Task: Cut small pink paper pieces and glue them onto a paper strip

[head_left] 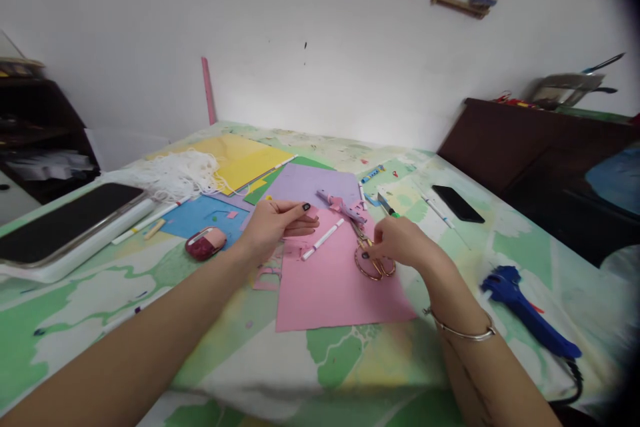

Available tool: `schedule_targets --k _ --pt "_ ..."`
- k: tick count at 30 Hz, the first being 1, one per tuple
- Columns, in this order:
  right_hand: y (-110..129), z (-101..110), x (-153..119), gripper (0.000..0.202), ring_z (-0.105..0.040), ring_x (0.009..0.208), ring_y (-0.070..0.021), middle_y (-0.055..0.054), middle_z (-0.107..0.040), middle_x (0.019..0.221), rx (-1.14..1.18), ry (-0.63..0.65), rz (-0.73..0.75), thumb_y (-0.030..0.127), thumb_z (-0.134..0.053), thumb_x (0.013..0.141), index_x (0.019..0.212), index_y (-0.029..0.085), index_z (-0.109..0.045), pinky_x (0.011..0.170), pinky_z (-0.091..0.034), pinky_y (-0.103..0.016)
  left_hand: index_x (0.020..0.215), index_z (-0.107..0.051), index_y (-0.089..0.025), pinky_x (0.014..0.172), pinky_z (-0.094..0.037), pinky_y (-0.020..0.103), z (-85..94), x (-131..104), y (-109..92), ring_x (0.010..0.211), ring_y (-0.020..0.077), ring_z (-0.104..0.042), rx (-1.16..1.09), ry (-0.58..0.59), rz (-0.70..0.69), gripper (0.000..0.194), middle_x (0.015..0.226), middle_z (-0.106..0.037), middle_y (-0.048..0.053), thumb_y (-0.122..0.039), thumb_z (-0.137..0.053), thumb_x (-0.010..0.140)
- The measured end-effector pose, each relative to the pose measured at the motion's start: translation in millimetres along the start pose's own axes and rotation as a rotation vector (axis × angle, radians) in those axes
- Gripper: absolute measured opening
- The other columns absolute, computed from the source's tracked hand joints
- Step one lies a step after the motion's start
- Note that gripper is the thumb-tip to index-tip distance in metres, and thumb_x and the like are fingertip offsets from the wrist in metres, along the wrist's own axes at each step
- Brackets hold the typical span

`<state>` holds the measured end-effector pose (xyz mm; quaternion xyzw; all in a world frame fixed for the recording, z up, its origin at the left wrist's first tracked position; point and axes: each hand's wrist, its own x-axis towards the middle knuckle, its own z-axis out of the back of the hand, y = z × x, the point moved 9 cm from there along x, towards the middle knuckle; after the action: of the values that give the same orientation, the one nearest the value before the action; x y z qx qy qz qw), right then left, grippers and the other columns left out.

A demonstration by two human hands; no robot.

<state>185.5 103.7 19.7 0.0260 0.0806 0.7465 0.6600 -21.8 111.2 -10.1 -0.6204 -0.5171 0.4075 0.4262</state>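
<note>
My left hand [274, 225] is raised over the left part of the pink sheet [325, 300], thumb and fingers pinched on a small pink piece [313, 213]. Gold-handled scissors [369, 267] rest on that sheet's right side. My right hand [406, 240] curls over their handles, its thumb at the loops. Between my hands lies a white marker [323, 239]. Purple and pink cut scraps [345, 205] are heaped just beyond the scissors' blades. A cutter with a green part [386, 204] shows behind my right hand, partly hidden by it.
A blue glue gun [530, 313] lies at right, below a black phone [457, 203]. Purple [310, 180], yellow [225, 153] and blue [190, 217] sheets spread behind and left. White yarn [180, 173], a dark red case [205, 243] and a large dark-screened device [65, 223] occupy the left.
</note>
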Motion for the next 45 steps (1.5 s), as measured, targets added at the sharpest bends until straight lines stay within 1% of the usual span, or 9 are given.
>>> schedule_targets --k 3,7,12,19,21,26,32,37,45 --pt "-10.3 -14.5 1.5 0.014 -0.054 0.053 -0.0178 -0.004 -0.058 0.054 -0.074 0.119 -0.039 0.028 -0.068 0.057 0.061 0.018 -0.059 0.044 -0.03 -0.026 0.082 -0.066 -0.008 0.069 -0.058 0.028 -1.5 -1.6 -3.1 0.068 0.0199 -0.07 0.01 0.003 0.024 0.014 0.071 -0.072 0.011 -0.018 -0.068 0.073" --pt "-8.0 -24.4 2.6 0.031 -0.057 0.053 -0.016 -0.002 -0.061 0.062 0.019 0.187 -0.034 0.019 -0.064 0.058 0.088 0.016 -0.058 0.043 -0.033 -0.024 0.082 -0.063 -0.008 0.067 -0.057 0.026 -8.0 -2.9 -7.1 0.067 0.0183 -0.07 0.016 0.061 0.021 0.01 0.072 -0.072 0.01 -0.013 -0.067 0.074" --pt "-8.0 -28.1 -4.8 0.052 -0.056 0.053 -0.0162 -0.001 -0.061 0.062 0.269 0.328 -0.036 0.018 -0.062 0.058 0.107 0.016 -0.046 0.043 -0.036 -0.024 0.08 -0.06 -0.009 0.069 -0.057 0.025 -11.8 -3.1 -8.8 0.071 0.0178 -0.07 0.012 0.114 0.025 0.005 0.078 -0.072 0.012 -0.014 -0.062 0.079" --pt "-8.7 -13.0 -18.1 0.054 -0.054 0.054 -0.0119 -0.002 -0.061 0.07 0.765 0.454 0.045 0.021 -0.063 0.065 0.115 0.018 -0.043 0.05 -0.042 -0.024 0.084 -0.058 -0.01 0.07 -0.056 0.026 -4.7 -4.1 -15.8 0.068 0.0162 -0.07 0.035 0.065 -0.006 0.011 0.077 -0.072 0.011 -0.014 -0.065 0.076" --pt "-6.7 -2.8 -15.0 0.052 -0.047 0.048 -0.0087 0.002 -0.056 0.064 0.828 0.39 0.085 0.024 -0.067 0.064 0.113 0.017 -0.049 0.045 -0.037 -0.022 0.083 -0.057 -0.011 0.07 -0.056 0.027 -3.6 -4.3 -18.1 0.067 0.0162 -0.069 0.038 0.055 -0.019 0.012 0.075 -0.072 0.01 -0.014 -0.066 0.074" --pt "13.3 20.4 -2.9 0.043 -0.033 0.042 -0.0063 0.008 -0.041 0.051 1.031 -0.038 0.172 0.04 -0.066 0.069 0.102 0.015 -0.057 0.039 -0.023 -0.021 0.079 -0.062 -0.012 0.062 -0.053 0.025 -5.6 -6.2 -20.1 0.064 0.0161 -0.068 0.085 0.064 -0.026 0.015 0.069 -0.069 0.005 -0.02 -0.07 0.069" --pt "68.1 3.5 -18.0 0.035 -0.036 0.05 -0.0082 0.006 -0.038 0.055 0.931 -0.222 0.349 0.048 -0.061 0.073 0.065 0.019 -0.044 0.047 -0.028 -0.022 0.075 -0.069 -0.013 0.049 -0.042 0.019 -9.5 -10.3 -24.5 0.051 0.009 -0.057 0.15 0.091 -0.078 0.014 0.057 -0.06 0.0 -0.024 -0.072 0.067" --pt "77.4 -0.6 -30.5 0.038 -0.033 0.049 -0.0078 0.007 -0.036 0.051 0.638 -0.38 0.312 0.043 -0.064 0.073 0.059 0.019 -0.037 0.047 -0.023 -0.022 0.074 -0.069 -0.014 0.049 -0.041 0.021 -20.0 -16.0 -29.9 0.055 0.0098 -0.056 0.174 0.16 -0.153 0.016 0.066 -0.063 0.002 -0.03 -0.07 0.07" --pt "79.7 0.6 -36.9 0.036 -0.032 0.046 -0.0071 0.008 -0.039 0.049 0.569 -0.463 0.325 0.043 -0.064 0.072 0.063 0.02 -0.038 0.047 -0.025 -0.021 0.076 -0.068 -0.015 0.049 -0.042 0.021 -27.9 -23.0 -33.4 0.058 0.0116 -0.056 0.221 0.174 -0.196 0.012 0.068 -0.064 0.003 -0.026 -0.064 0.073"
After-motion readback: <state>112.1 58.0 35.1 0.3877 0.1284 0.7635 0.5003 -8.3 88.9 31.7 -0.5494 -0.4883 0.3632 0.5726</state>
